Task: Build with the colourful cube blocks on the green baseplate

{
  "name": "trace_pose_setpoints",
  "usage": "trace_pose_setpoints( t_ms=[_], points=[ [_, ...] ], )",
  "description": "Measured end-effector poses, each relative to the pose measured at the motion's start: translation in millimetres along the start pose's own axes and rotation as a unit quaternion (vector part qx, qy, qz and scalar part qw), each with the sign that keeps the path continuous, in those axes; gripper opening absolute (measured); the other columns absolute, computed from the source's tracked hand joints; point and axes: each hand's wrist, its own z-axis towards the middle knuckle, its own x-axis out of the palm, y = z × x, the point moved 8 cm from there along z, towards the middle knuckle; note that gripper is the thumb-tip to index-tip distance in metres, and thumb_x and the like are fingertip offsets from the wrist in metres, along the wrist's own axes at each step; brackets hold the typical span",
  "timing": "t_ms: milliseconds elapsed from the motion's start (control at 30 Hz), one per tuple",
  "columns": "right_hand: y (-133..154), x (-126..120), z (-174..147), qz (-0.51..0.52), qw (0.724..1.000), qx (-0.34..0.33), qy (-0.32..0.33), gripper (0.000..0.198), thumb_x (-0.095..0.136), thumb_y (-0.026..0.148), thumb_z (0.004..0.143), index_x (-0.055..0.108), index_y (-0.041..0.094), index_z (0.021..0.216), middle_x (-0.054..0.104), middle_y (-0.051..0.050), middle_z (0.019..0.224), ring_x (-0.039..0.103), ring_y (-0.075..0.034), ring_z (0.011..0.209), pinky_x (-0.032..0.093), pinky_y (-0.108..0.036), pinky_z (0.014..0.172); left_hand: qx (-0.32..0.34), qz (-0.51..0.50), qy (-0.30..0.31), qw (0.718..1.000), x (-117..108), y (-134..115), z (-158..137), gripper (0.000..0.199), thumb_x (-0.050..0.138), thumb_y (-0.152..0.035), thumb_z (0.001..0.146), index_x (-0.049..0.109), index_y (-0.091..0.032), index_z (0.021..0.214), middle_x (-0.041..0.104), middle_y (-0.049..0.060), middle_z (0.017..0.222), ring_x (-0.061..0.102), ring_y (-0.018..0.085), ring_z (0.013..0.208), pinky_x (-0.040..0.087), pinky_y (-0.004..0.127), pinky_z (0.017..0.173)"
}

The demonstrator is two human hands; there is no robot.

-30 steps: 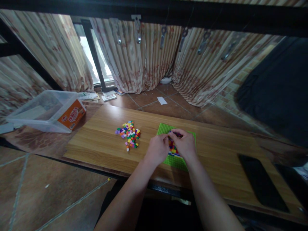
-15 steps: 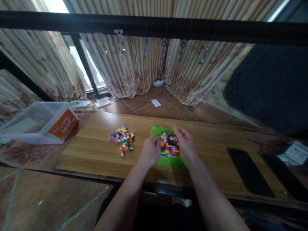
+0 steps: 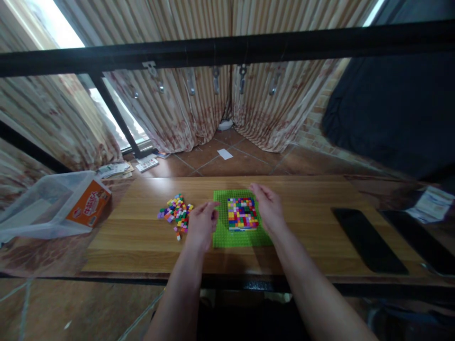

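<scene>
A block of many-coloured building bricks (image 3: 242, 214) sits on a green baseplate (image 3: 221, 239) on the table in front of me. My right hand (image 3: 269, 207) is at the block's right side, its fingertips drawn together near the upper right corner; whether they hold a brick is hidden. Over the plate's left edge is my left hand (image 3: 203, 223), with thumb and forefinger apart and the other fingers bent; no brick shows in it. Just left of that hand lies a loose pile of small coloured bricks (image 3: 177, 208), partly covered by the hand.
The wooden table (image 3: 305, 189) carries a dark phone-like slab (image 3: 369, 240) at right, with another dark slab (image 3: 419, 241) beyond it. A clear plastic bin (image 3: 46, 208) with an orange label stands at left. A black bar (image 3: 213, 51) crosses above, with hooks hanging from it.
My left hand has moved left, away from the brick block and closer to the loose pile. The right hand stays beside the block. My view has shifted and tilted slightly.
</scene>
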Motion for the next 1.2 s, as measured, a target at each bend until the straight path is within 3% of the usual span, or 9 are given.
trace_pose_setpoints(
  t_ms=[133,200,300,433,567,733,967,1100,1200],
  points=[
    [23,-11,-7,-0.005,0.999,-0.031,-0.022,0.023,0.065,0.04,0.076,0.071,0.019,0.084,0.075,-0.005,0.085,0.069,-0.02,0.083,0.052,-0.036,0.082,-0.107,-0.362,0.055,0.924,14,-9,-9,0.025,0.043,-0.02,0.092,0.064,-0.008,0.084,0.048,0.0,0.063,0.04,0.003,0.045,0.029,0.01,0.037],
    [36,-5,-16,-0.02,0.998,-0.049,0.015,0.019,0.065,0.037,0.077,0.072,0.02,0.084,0.075,-0.004,0.081,0.069,-0.019,0.079,0.053,-0.035,0.078,-0.12,-0.441,0.046,0.888,20,-12,-13,0.029,0.039,-0.019,0.094,0.064,-0.006,0.089,0.056,0.006,0.072,0.053,0.006,0.056,0.043,0.012,0.046],
    [58,12,-35,-0.06,0.988,-0.098,0.104,0.015,0.065,0.033,0.079,0.073,0.022,0.085,0.074,-0.003,0.081,0.067,-0.018,0.075,0.053,-0.032,0.073,-0.126,-0.473,0.027,0.872,31,-8,-16,0.028,0.043,-0.022,0.093,0.066,-0.006,0.095,0.064,0.012,0.084,0.064,0.013,0.075,0.054,0.02,0.063],
    [75,34,-58,-0.12,0.953,-0.155,0.23,0.013,0.063,0.029,0.083,0.073,0.023,0.087,0.072,-0.003,0.087,0.066,-0.017,0.079,0.053,-0.031,0.074,-0.132,-0.453,0.041,0.881,43,-3,-18,0.03,0.045,-0.027,0.092,0.067,-0.008,0.101,0.068,0.013,0.09,0.066,0.017,0.082,0.056,0.026,0.07],
    [73,39,-66,-0.148,0.938,-0.146,0.277,0.014,0.062,0.026,0.083,0.072,0.024,0.092,0.068,-0.003,0.089,0.064,-0.017,0.08,0.052,-0.032,0.073,-0.138,-0.447,0.05,0.882,47,-3,-19,0.032,0.043,-0.029,0.093,0.067,-0.009,0.096,0.068,0.012,0.089,0.065,0.016,0.08,0.054,0.027,0.072],
    [69,40,-68,-0.194,0.925,-0.148,0.292,0.02,0.061,0.024,0.084,0.071,0.026,0.101,0.065,-0.002,0.087,0.061,-0.016,0.079,0.051,-0.032,0.072,-0.126,-0.441,0.058,0.887,52,-7,-23,0.033,0.042,-0.03,0.093,0.068,-0.01,0.091,0.067,0.011,0.087,0.064,0.016,0.08,0.053,0.028,0.076],
    [70,38,-66,-0.207,0.925,-0.155,0.277,0.008,0.06,0.023,0.084,0.068,0.023,0.082,0.065,-0.001,0.084,0.061,-0.016,0.078,0.048,-0.031,0.071,-0.12,-0.436,0.064,0.889,56,-8,-24,0.032,0.044,-0.029,0.093,0.068,-0.009,0.089,0.067,0.011,0.086,0.064,0.015,0.08,0.053,0.026,0.074],
    [74,30,-60,-0.19,0.938,-0.168,0.237,0.007,0.061,0.025,0.084,0.068,0.023,0.083,0.067,-0.001,0.085,0.063,-0.016,0.078,0.05,-0.031,0.074,-0.123,-0.401,0.027,0.907,50,0,-21,0.024,0.049,-0.023,0.09,0.067,-0.009,0.083,0.065,0.008,0.08,0.061,0.011,0.071,0.051,0.019,0.063],
    [74,19,-54,-0.185,0.949,-0.16,0.198,0.008,0.062,0.026,0.083,0.069,0.022,0.085,0.069,-0.001,0.083,0.065,-0.016,0.076,0.051,-0.03,0.072,-0.117,-0.324,0.039,0.938,50,5,-23,0.014,0.063,-0.022,0.081,0.066,-0.009,0.079,0.058,0.001,0.066,0.047,0.003,0.05,0.033,0.012,0.041]
  ],
)
